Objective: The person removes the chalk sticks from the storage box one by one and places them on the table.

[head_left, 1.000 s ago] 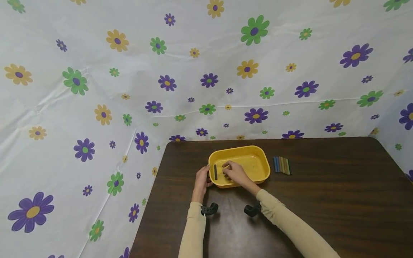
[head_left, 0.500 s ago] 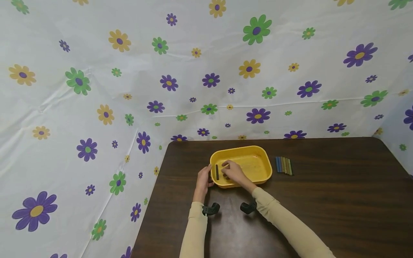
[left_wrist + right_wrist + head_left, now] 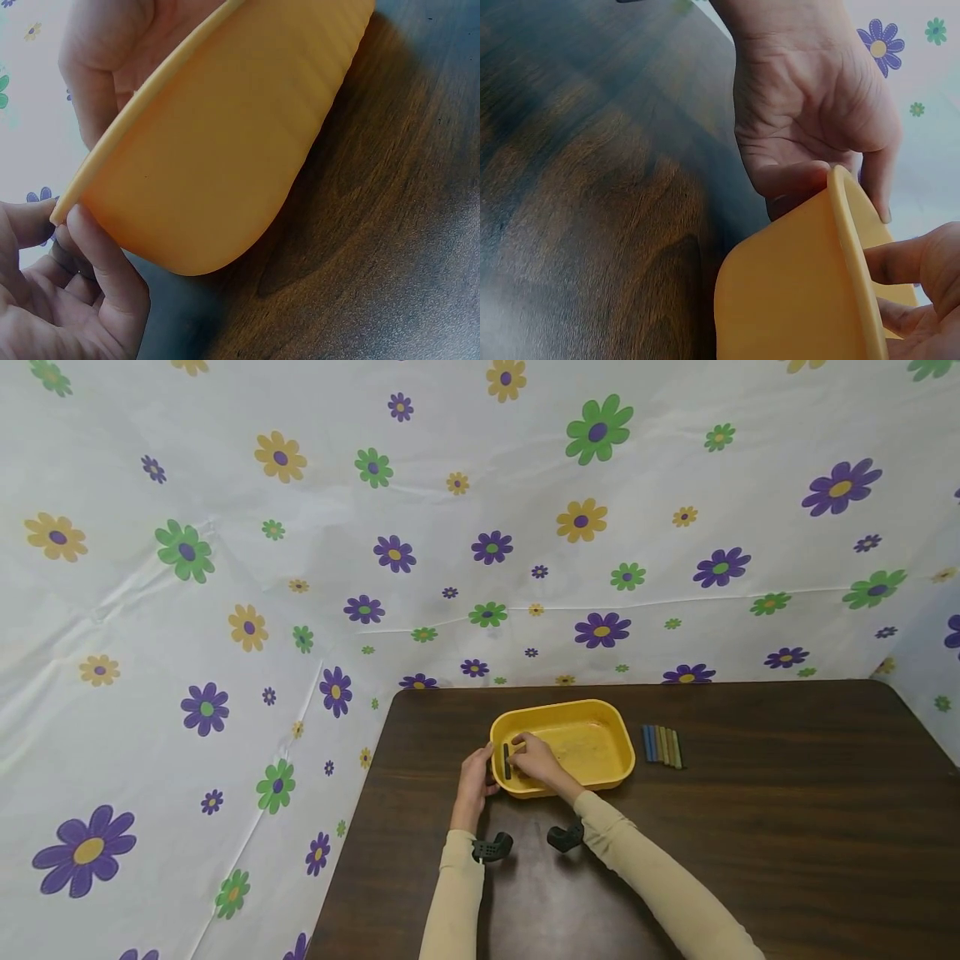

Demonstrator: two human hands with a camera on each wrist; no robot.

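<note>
A yellow plastic tub [image 3: 592,760] stands on the table, a thin black stick [image 3: 507,772] lying in its left end. My left hand [image 3: 474,777] grips the tub's left side; in the left wrist view the thumb and fingers of this left hand [image 3: 82,285] pinch the rim. Over the tub's inside, my right hand [image 3: 536,757] reaches left, with fingertips right at the middle of the stick. In the right wrist view the fingers of the right hand [image 3: 926,281] are spread apart inside the tub, behind its wall, which hides the stick there.
To the right of the tub, several slim coloured sticks [image 3: 663,747], blue to olive and green, lie side by side on the dark wood table [image 3: 787,827]. A white flower-printed sheet [image 3: 427,510] hangs behind and at the left.
My right hand has moved slightly left inside the tub, its fingertips now up against the black stick. The left hand keeps its hold on the rim. The head view has shifted slightly.
</note>
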